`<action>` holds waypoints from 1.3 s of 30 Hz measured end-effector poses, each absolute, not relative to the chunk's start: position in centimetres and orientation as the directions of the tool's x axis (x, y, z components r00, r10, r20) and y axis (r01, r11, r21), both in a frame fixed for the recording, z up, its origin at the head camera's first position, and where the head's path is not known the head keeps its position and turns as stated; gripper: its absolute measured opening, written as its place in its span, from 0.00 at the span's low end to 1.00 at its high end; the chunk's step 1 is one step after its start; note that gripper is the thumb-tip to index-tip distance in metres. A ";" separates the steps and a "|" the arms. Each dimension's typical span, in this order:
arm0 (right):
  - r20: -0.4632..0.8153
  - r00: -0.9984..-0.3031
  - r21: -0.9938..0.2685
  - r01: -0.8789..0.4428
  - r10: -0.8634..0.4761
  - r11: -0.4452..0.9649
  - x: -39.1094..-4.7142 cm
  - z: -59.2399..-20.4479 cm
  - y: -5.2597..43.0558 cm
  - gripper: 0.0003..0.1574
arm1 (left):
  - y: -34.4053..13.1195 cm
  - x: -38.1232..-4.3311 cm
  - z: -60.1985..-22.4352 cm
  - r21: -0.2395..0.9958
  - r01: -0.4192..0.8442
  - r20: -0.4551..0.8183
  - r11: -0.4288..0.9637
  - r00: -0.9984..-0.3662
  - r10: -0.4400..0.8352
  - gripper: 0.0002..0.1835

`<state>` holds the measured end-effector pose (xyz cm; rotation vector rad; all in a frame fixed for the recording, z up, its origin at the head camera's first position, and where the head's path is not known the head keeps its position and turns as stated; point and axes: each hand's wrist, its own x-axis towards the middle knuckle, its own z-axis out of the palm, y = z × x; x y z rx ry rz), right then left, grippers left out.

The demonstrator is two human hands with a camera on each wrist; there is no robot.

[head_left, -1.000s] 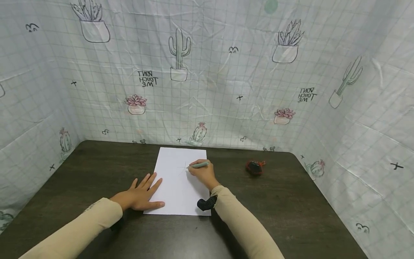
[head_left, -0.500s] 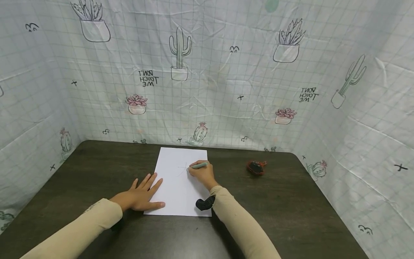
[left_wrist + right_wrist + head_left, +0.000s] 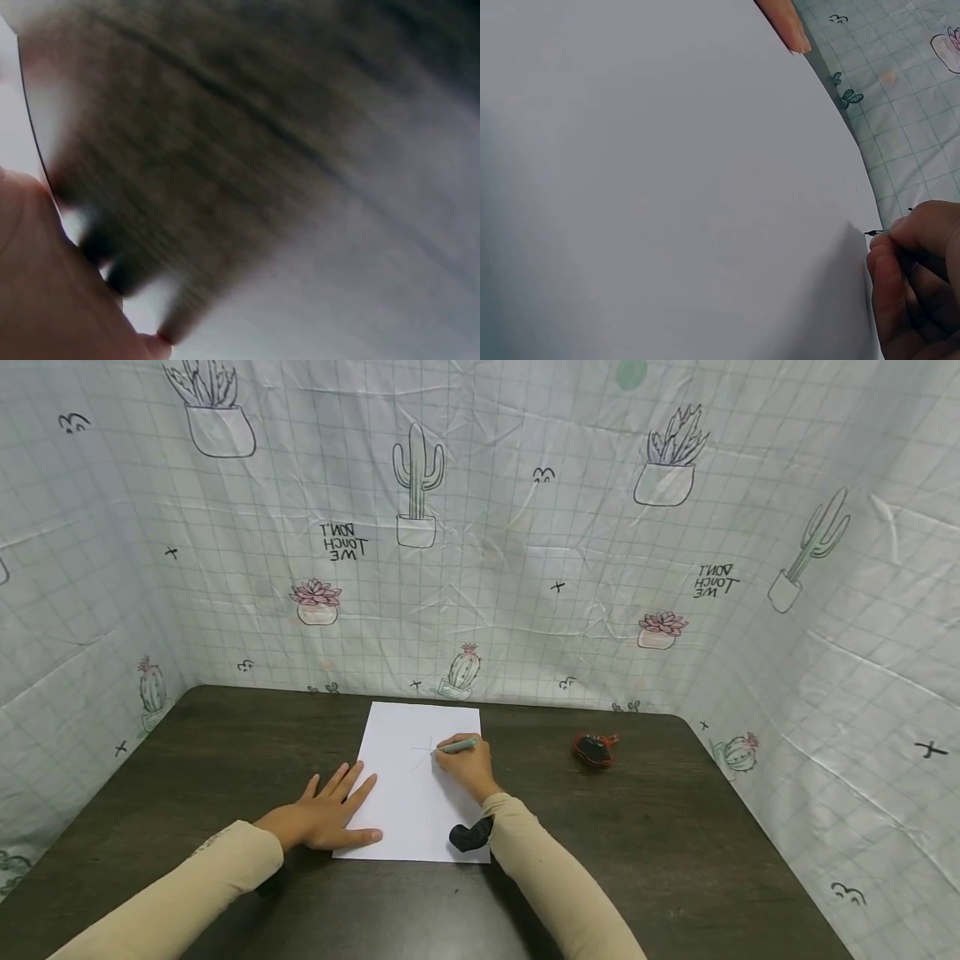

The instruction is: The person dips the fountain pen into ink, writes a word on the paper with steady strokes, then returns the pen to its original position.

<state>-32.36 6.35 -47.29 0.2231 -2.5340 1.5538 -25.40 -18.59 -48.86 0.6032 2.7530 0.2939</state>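
A sheet of white paper (image 3: 405, 810) lies on the dark table, with a few thin crossing lines on its upper half. My right hand (image 3: 467, 767) pinches a pale green pen (image 3: 459, 745), its tip at the paper beside those lines. In the right wrist view the right hand (image 3: 919, 277) shows curled fingers and the dark pen tip (image 3: 873, 233) close to the sheet. Spread and straight, the fingers of my left hand (image 3: 326, 814) rest on the paper's left edge. The left wrist view shows part of the left hand (image 3: 52, 277) and the blurred tabletop.
A small dark object in red netting (image 3: 594, 749) sits right of the paper on the dark table (image 3: 637, 843). Behind and at both sides hangs a pale gridded cloth (image 3: 495, 543) printed with cacti. A black wrist device (image 3: 471, 837) sits by the right cuff.
My right hand and the pen have shifted slightly down toward me, and the pen's rear end has swung a little left. The left hand stays in place on the paper.
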 end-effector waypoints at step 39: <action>0.213 -0.970 -0.810 -0.243 -0.117 0.534 -29.7 -46.4 8.2 0.04 | -18.5 -24.8 -47.1 0.310 0.378 -0.289 0.872 -0.837 0.465 0.57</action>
